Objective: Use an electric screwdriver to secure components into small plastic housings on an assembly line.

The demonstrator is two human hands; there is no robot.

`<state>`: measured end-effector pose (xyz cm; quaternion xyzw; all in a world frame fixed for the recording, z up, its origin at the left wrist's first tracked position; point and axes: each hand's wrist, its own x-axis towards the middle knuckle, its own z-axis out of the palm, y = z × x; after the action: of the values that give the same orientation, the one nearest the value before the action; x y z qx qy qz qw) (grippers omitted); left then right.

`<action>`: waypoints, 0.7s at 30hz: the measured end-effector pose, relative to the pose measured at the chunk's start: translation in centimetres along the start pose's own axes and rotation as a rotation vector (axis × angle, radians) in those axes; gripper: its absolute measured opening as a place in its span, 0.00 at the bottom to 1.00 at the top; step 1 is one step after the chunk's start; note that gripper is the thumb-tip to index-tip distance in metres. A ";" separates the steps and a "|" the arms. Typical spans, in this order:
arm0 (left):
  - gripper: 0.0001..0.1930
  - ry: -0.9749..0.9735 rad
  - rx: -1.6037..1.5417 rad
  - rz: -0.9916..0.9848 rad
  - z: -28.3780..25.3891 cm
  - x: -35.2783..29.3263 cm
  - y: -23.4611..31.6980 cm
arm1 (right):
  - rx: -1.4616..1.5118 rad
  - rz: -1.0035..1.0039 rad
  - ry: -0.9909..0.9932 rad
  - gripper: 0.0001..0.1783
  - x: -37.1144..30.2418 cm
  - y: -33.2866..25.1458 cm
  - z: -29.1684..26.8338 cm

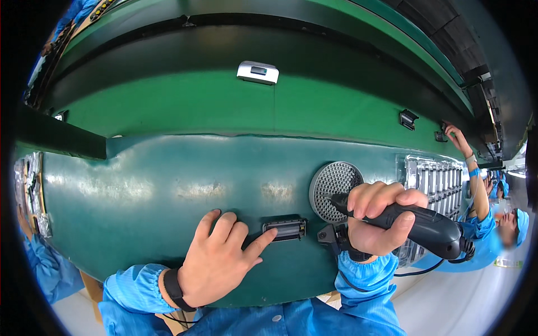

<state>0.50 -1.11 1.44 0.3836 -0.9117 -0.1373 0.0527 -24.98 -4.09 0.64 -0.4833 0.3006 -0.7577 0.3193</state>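
Factory assembly line: a co-worker (478,190) in blue smock (479,227) and cap (523,220) is reaching over a green belt (179,106) bearing small devices (258,73); a corded power tool (430,229) is hovering above the tabletop (140,215).

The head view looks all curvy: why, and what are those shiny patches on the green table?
In the head view, the fisheye lens bows straight edges, most near the rim; also in the head view, the pale patches on the green worktable look like reflected light.
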 end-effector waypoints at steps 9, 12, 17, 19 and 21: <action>0.32 0.008 0.002 -0.010 -0.2 -0.3 -0.1 | -0.013 0.012 0.024 0.20 -0.2 0.9 -0.1; 0.32 0.008 0.012 -0.009 -0.1 -0.4 -0.2 | -0.010 0.001 0.015 0.20 -0.2 1.0 -0.1; 0.31 0.026 -0.011 -0.015 -0.1 -0.5 -0.3 | -0.014 0.021 0.000 0.19 -0.1 1.1 -0.1; 0.32 0.121 0.060 0.121 -0.1 -0.6 -0.8 | -0.022 0.008 -0.010 0.19 -0.1 1.2 0.2; 0.34 0.163 -0.054 0.081 -0.4 -0.3 -0.7 | -0.057 -0.024 0.006 0.17 -0.4 1.0 0.3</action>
<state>1.30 -1.44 1.58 0.3550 -0.9151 -0.1278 0.1424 -24.36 -4.43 -0.28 -0.4936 0.3170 -0.7541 0.2954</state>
